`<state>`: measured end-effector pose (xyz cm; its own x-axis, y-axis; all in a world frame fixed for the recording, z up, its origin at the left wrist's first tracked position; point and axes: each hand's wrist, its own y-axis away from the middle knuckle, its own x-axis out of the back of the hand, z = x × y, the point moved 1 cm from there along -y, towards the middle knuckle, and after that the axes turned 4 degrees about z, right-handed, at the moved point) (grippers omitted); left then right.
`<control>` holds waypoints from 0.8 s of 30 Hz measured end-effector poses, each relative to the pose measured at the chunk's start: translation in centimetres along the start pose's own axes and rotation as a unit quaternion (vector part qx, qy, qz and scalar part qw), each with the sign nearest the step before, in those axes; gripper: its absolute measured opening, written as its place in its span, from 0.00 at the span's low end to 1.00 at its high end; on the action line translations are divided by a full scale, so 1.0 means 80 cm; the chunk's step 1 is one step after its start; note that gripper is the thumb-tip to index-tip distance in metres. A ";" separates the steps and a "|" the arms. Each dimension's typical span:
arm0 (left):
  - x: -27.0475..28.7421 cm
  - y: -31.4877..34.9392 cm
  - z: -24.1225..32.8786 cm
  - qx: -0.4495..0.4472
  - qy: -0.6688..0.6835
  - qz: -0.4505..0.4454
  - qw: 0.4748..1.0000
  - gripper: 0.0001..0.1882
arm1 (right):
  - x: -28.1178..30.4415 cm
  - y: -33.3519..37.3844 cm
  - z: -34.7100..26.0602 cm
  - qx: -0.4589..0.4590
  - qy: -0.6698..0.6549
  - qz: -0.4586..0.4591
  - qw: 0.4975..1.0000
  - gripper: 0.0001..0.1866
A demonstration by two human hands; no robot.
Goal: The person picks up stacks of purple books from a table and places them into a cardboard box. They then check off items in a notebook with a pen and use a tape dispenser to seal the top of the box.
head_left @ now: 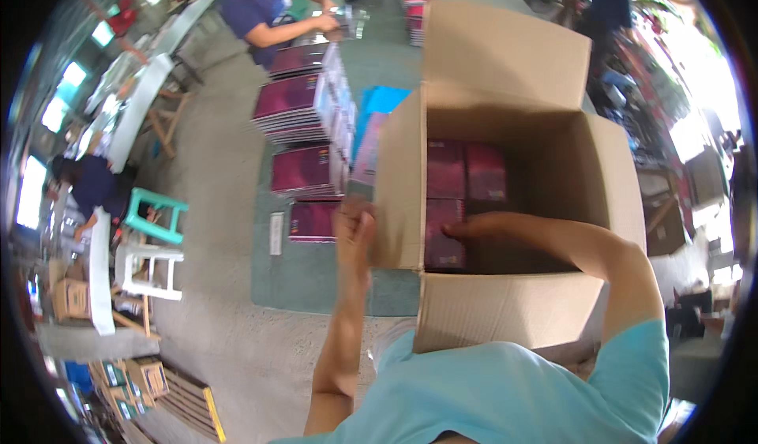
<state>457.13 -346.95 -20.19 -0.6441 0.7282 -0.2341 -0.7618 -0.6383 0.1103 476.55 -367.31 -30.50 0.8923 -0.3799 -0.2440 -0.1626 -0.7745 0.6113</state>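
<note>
A large open cardboard box (505, 306) stands in front of me with its flaps folded out. Inside, along its left part, lie several dark red notebooks (485, 172) in neat stacks. My right hand (485, 225) reaches in over the box's right side and grips the nearest notebook stack (444, 251); the thumb lies on its cover and the other fingers are mostly hidden. Outside the box, my left hand (355, 223) is raised beside the left flap (401, 191), next to a low notebook pile (312, 221). Its fingers are blurred and nothing shows in them.
Tall notebook stacks (294, 101) line the green table (316, 286) on the left, with blue sheets (384, 99) beside them. Across the table a co-worker (257, 14) handles something. A green stool (158, 213) and a white stool (150, 270) stand at left.
</note>
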 end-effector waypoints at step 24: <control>0.081 -0.175 -0.046 -0.083 0.203 0.404 0.888 0.48 | -0.077 0.229 -0.201 0.115 0.626 0.167 0.753 0.46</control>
<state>463.90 -334.22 -26.84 -0.8722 -0.1120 -0.4762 -0.0203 -0.9643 0.2641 474.87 -371.07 -5.69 0.4594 0.0901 0.8836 -0.4069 -0.8630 0.2995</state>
